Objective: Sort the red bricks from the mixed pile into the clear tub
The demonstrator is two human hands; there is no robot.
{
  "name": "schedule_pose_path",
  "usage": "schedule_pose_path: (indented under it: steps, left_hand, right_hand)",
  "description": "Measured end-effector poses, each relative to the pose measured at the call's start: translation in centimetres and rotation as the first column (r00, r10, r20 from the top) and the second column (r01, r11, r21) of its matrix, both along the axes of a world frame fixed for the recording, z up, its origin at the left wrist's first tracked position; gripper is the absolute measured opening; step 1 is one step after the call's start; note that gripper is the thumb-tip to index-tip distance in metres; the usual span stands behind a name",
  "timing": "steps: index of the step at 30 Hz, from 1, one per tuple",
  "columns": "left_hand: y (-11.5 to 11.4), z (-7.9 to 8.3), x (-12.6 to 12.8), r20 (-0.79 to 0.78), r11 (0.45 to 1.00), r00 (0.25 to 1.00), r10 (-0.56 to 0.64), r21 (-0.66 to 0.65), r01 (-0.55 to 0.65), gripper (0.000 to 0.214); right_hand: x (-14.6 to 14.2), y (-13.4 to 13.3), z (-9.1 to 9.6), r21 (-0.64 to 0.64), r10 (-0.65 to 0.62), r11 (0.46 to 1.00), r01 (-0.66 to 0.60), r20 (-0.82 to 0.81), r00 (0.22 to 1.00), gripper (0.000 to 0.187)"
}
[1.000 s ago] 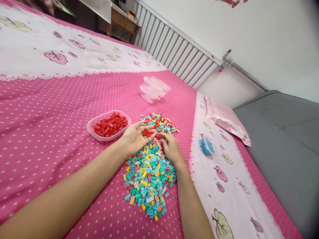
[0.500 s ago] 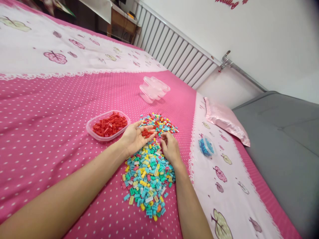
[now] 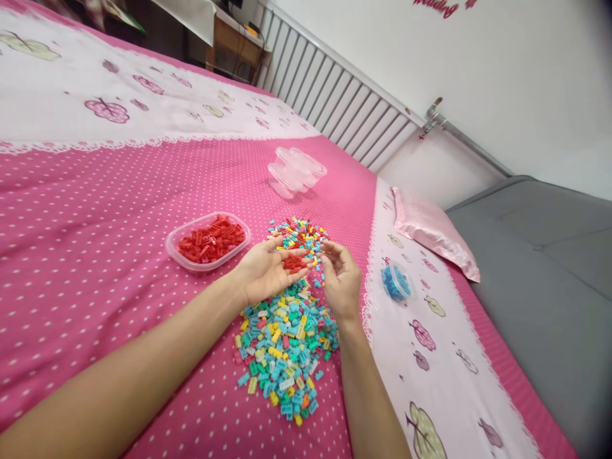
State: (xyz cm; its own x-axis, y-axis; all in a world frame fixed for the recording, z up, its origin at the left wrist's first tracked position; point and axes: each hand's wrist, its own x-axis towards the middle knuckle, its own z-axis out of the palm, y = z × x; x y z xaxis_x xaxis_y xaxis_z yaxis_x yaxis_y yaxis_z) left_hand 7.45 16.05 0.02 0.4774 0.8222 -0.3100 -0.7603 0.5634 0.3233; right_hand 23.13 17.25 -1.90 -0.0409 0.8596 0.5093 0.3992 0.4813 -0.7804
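Observation:
My left hand (image 3: 262, 271) lies palm up with its fingers stretched out, bearing a small heap of red toy bricks (image 3: 294, 263) on them. To its right, my right hand (image 3: 343, 280) is bent, thumb and fingertips close together. Whatever they may pinch is too small to make out. Just beyond both hands spreads a pile of mixed small bricks (image 3: 306, 231), red ones among them. Nearer to me, partly under my left hand, lies a larger pile of blue, green and yellow bricks (image 3: 287, 344). A clear tub (image 3: 210, 266) of red bricks stands left of my left hand.
Clear plastic containers or lids (image 3: 296, 171) lie farther back on the pink dotted bedsheet (image 3: 119, 210). A small clear tub with blue pieces (image 3: 396, 282) stands on the right. Beyond it are a pink pillow (image 3: 435, 233), a grey headboard (image 3: 540, 255) and a metal rail (image 3: 335, 80).
My right hand has shifted right and slightly up, away from the larger pile. My left hand has moved a little to the right, with the red bricks still on its fingers.

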Motion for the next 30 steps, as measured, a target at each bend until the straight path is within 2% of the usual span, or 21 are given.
schedule_pose_path:
  steps: [3,7,11,14,17,19,22,25,30]
  left_hand:
    - [-0.1,0.6,-0.1,-0.022,1.000,1.000,0.019,0.002,-0.019,0.043]
    - [-0.8,2.6,-0.6,-0.058,0.987,0.986,0.158,0.025,-0.157,0.041]
    - [-1.6,4.9,-2.2,-0.115,0.951,0.944,0.308,0.059,-0.303,0.041]
    - [-1.9,6.1,-4.4,-0.167,0.887,0.871,0.462,0.119,-0.447,0.041]
    - [-1.9,6.6,-6.9,-0.202,0.775,0.749,0.631,0.214,-0.595,0.039]
    - [-1.9,6.6,-8.5,-0.221,0.707,0.673,0.706,0.273,-0.652,0.037]
    - [-1.9,6.2,-10.4,-0.256,0.649,0.596,0.761,0.330,-0.686,0.038]
    - [-1.9,5.7,-11.5,-0.314,0.648,0.567,0.761,0.342,-0.681,0.041]
    - [-1.8,5.1,-12.0,-0.438,0.720,0.582,0.685,0.288,-0.632,0.044]
  right_hand:
    - [0.4,0.4,-0.3,-0.005,-0.052,0.999,0.052,0.027,0.998,0.023]
    - [0.6,0.6,-0.7,-0.055,-0.054,0.997,0.060,0.097,0.994,0.025]
    - [0.4,0.4,-0.8,-0.082,-0.053,0.994,0.066,0.153,0.987,0.025]
    - [0.4,0.3,-0.7,-0.090,-0.072,0.992,0.089,0.182,0.981,0.024]
    - [0.5,0.3,-0.7,-0.092,-0.075,0.991,0.094,0.196,0.978,0.024]
    - [0.5,0.3,-0.8,-0.093,-0.070,0.992,0.090,0.195,0.978,0.024]
    - [0.6,0.3,-0.9,-0.098,-0.069,0.991,0.090,0.199,0.978,0.025]
    - [0.7,0.3,-1.0,-0.102,-0.070,0.990,0.092,0.201,0.977,0.025]
    - [0.7,0.4,-1.1,-0.110,-0.070,0.989,0.094,0.207,0.976,0.025]
